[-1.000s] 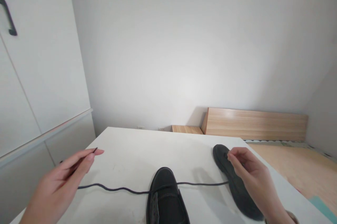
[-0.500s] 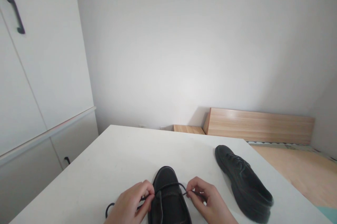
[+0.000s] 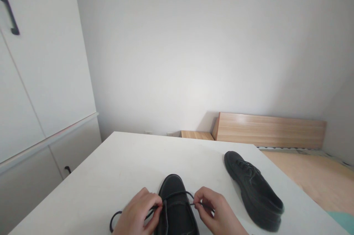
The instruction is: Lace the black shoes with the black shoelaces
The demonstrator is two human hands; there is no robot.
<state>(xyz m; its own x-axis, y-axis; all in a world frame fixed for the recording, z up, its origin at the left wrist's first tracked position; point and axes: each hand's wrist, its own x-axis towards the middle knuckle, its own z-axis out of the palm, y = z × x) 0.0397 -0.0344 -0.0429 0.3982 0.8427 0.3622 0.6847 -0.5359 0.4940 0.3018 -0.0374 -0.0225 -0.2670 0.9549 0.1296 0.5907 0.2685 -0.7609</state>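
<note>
A black shoe [image 3: 176,213] lies toe-away at the front of the white table, its heel cut off by the bottom of the view. A dark shoelace [image 3: 179,192] crosses its front in a loose arc. At the shoe's left edge, my left hand [image 3: 141,211] pinches the lace, and a loop of it curls out on the far side of that hand. On the right, my right hand [image 3: 214,209] pinches the lace between thumb and fingers, just off the shoe's side. The lace's path through the eyelets is too small to make out.
A second black shoe [image 3: 253,190], laced, stands on the white table [image 3: 132,161] to the right. White cabinets [image 3: 49,65] with dark handles rise at the left. Beyond the table are a wooden headboard [image 3: 271,130] and a bed base [image 3: 298,172].
Both hands keep their pinch on the lace with hardly any movement. The whole view has shifted slightly, so everything appears a little further left.
</note>
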